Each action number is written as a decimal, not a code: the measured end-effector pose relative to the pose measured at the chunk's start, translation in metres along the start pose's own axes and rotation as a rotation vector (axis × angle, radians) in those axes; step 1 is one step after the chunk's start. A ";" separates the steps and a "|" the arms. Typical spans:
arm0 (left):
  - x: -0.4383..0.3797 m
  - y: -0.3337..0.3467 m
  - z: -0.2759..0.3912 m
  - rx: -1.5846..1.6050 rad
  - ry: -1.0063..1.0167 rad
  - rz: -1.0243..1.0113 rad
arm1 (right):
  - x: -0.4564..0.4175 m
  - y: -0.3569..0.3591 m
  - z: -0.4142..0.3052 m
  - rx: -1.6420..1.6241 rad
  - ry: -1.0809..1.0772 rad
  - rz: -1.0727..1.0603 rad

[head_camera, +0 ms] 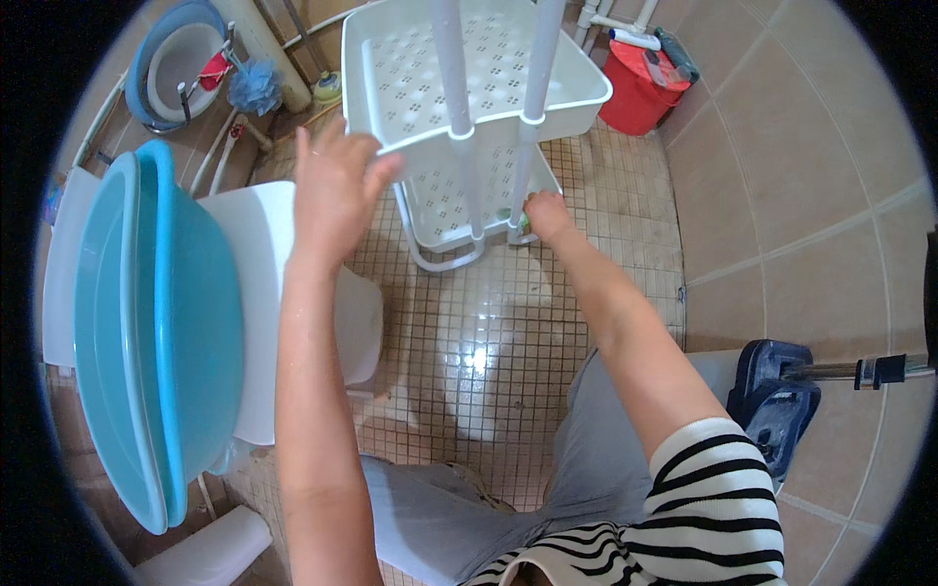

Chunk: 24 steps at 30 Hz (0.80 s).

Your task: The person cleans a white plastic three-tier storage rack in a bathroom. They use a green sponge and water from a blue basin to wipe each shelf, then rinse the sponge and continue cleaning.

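Observation:
A white plastic rack cart stands before me, with an upper basket (410, 143) and a lower basket (447, 187) whose floors are perforated. Two pale upright poles (538, 66) pass along its near side. My left hand (333, 194) is at the upper basket's left near corner, slightly blurred, its thumb and fingers apart; whether it touches the rim I cannot tell. Low down by the right pole, my right hand (548, 217) is closed around a small green-and-white item (523, 221), mostly hidden by the fingers and pole. It is beside the lower basket's right near corner.
Two nested turquoise basins (198, 322) rest on the white toilet (256, 220) at my left. A red bucket (634, 91) with things on its lid sits at the far right. A blue mop head (769, 403) leans at right. The tiled floor (476, 322) looks wet.

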State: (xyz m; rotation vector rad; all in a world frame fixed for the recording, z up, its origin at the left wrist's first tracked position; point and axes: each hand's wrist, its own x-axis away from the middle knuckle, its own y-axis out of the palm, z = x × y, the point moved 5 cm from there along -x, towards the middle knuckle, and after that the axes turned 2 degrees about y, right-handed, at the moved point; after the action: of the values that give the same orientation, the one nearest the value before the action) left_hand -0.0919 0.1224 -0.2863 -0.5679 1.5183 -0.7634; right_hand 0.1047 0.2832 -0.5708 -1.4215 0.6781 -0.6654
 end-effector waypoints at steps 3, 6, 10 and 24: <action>0.001 0.021 0.002 -0.036 0.003 -0.079 | -0.002 0.011 0.008 -0.091 -0.037 0.133; 0.002 0.026 0.001 0.000 0.026 -0.010 | 0.008 0.005 0.005 -0.307 -0.061 0.379; -0.005 0.033 0.004 0.020 -0.012 -0.031 | 0.008 0.009 0.027 -0.697 0.038 0.417; -0.019 0.045 0.017 -0.022 0.006 0.033 | 0.059 -0.179 0.040 -0.858 0.409 1.150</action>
State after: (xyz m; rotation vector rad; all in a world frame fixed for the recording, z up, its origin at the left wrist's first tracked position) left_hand -0.0688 0.1642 -0.3071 -0.5561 1.5392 -0.7244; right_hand 0.1712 0.2572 -0.3917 -1.3188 2.0472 0.3329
